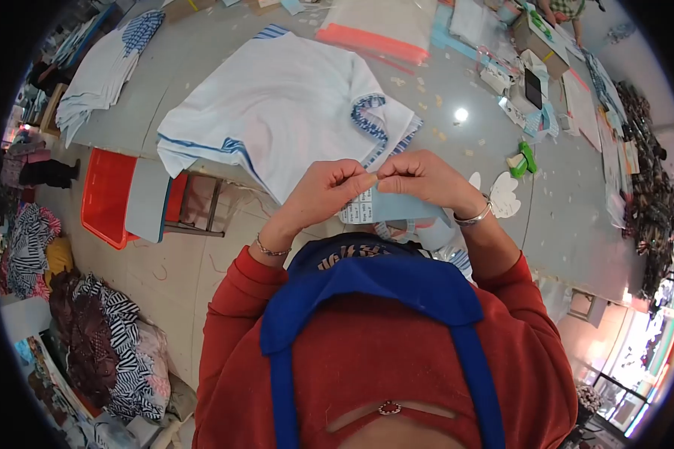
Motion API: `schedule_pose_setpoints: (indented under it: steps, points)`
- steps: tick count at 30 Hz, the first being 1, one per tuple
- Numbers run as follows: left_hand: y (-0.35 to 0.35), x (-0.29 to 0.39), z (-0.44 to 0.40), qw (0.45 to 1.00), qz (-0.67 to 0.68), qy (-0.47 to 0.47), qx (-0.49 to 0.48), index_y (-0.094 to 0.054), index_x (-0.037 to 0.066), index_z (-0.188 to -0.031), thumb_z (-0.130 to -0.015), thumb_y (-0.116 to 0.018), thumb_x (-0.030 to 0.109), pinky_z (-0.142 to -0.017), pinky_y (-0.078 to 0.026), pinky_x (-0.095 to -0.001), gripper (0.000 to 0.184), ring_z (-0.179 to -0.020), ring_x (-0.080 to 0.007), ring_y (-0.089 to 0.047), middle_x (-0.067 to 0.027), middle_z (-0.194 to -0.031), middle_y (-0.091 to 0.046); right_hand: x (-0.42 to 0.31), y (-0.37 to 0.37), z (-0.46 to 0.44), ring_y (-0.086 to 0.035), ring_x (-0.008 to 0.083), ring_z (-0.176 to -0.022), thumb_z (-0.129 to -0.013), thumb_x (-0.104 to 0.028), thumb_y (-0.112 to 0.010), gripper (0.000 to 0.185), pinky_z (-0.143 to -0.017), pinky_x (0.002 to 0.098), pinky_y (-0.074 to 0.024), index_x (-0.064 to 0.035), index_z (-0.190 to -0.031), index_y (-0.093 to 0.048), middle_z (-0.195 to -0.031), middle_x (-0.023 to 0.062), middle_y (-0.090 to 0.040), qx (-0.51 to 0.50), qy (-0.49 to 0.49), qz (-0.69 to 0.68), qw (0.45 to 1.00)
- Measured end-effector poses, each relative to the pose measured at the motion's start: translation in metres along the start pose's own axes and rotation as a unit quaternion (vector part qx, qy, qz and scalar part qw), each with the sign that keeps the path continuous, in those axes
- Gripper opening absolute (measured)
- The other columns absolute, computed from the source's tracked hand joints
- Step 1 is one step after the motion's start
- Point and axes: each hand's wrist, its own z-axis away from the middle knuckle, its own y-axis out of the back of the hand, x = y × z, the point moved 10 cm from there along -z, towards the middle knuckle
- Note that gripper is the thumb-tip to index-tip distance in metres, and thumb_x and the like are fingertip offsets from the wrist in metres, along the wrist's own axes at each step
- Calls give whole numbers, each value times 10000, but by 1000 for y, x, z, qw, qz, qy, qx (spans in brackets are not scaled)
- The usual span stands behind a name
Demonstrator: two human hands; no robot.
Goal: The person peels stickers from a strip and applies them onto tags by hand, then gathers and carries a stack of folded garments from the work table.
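Observation:
My left hand (pixel 333 188) is closed in a pinch on a sheet of printed labels (pixel 362 210), whose small white stickers with dark print hang below my fingers. My right hand (pixel 424 181) also pinches at the top of this sheet, its fingertips meeting those of the left. The sheet's bare light-blue backing (pixel 403 207) shows under my right hand. Whether a single label lies between the fingertips is too small to tell. Just beyond both hands a white garment (pixel 277 97) with blue patterned trim lies spread on the grey table.
A stack of white garments (pixel 105 71) lies at the far left of the table. An orange plastic crate (pixel 106 196) stands beside it. Green snips (pixel 528 158), white paper cut-outs (pixel 505 196), a phone (pixel 532 88) and plastic bags (pixel 382 26) lie on the table. Fabric heaps (pixel 112 344) fill the lower left.

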Motion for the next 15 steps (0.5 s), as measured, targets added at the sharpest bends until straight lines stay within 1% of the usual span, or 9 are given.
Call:
schedule_pose_setpoints:
  steps: [1,4,7,10,11,13,14,15]
  points:
    - [6,-3,7,1000,11,6,-2,-614,20,-807,-924,-588,215,-493,-307,-189,229,-568,-11,-380,71,-628,-475,-5,-10,-5,-516,57,-673,-866,-214,-644,199,-618,236,-429,-21,-912,-647,-721,11,-611,-12,3,36,999]
    - [25,-11,23,999,-26,-25,24,-616,28,-806,-925,-575,191,-477,-285,-188,206,-557,-1,-369,75,-621,-472,-15,-35,-22,-510,76,-610,-864,-228,-641,193,-578,256,-419,-38,-894,-651,-671,47,-580,-25,22,139,990]
    - [47,-23,39,997,24,-11,68,-622,9,-809,-904,-591,182,-497,-314,-195,201,-585,-6,-384,72,-632,-485,-21,-49,-35,-533,64,-628,-860,-165,-652,144,-575,241,-436,-22,-864,-669,-680,35,-613,34,10,156,987]
    - [60,-43,49,976,198,7,90,-629,13,-810,-902,-591,172,-503,-327,-186,189,-585,3,-404,71,-655,-515,-45,-64,-34,-565,108,-604,-851,-147,-653,128,-565,255,-451,-24,-828,-680,-676,70,-635,157,103,197,962]
    - [60,-51,53,965,245,33,89,-632,18,-810,-904,-595,176,-511,-334,-179,188,-586,7,-417,64,-678,-539,-49,-69,-32,-565,142,-589,-854,-152,-643,128,-560,267,-451,-30,-836,-677,-681,82,-631,186,129,194,955]
    - [64,-55,58,963,250,21,98,-620,26,-812,-916,-591,189,-489,-332,-175,196,-563,11,-424,68,-654,-531,-54,-78,-25,-563,209,-559,-858,-161,-624,128,-551,290,-450,-42,-853,-670,-692,104,-623,243,182,187,934]
    - [66,-59,61,962,252,16,102,-614,30,-813,-922,-589,196,-478,-332,-173,200,-551,13,-427,71,-643,-528,-45,-82,-25,-574,211,-574,-859,-153,-622,126,-564,290,-457,-36,-859,-668,-701,107,-625,236,151,181,943]
    - [69,-60,64,979,174,3,103,-612,26,-809,-924,-587,198,-478,-332,-176,208,-550,11,-423,70,-637,-523,-34,-82,-22,-585,213,-588,-860,-146,-619,125,-576,290,-464,-30,-865,-667,-710,111,-628,229,120,173,950]
